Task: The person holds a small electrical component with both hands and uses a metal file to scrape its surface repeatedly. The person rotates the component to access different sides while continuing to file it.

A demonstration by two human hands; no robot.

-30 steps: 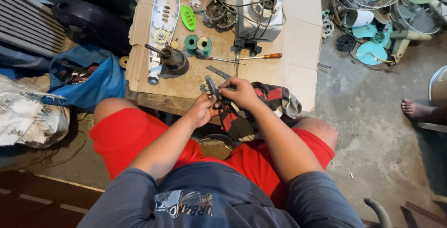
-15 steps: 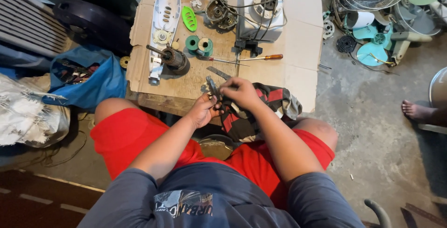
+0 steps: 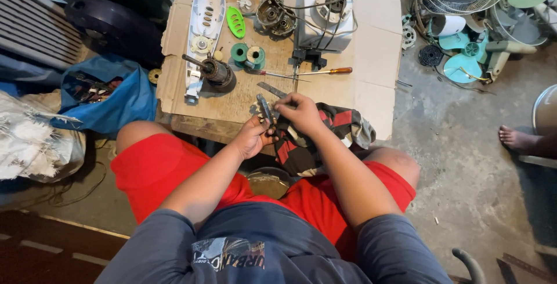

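Beyond the hands, a cardboard-covered surface [image 3: 371, 87] carried fan parts. Far to the left of the hands, an open blue bag [image 3: 125, 107] sat on the floor, holding dark tools and metal bits too jumbled to tell apart. Ahead and to the left lay a long white fan housing [image 3: 204, 23]. A red and black cloth [image 3: 336, 124] was bunched just under the right hand [image 3: 299, 111]. Below both hands, between the thighs, stood a round bowl [image 3: 270, 182] whose contents could not be made out.

The left hand [image 3: 250, 138] gripped a small grey metal piece [image 3: 266, 108] upright, and the right hand's fingertips pinched its top. Compared with 1 second earlier, both hands had barely moved and the piece had not left them, so the work on it looked to be at the same stage. An orange-handled screwdriver [image 3: 322, 71] lay just ahead, untouched.
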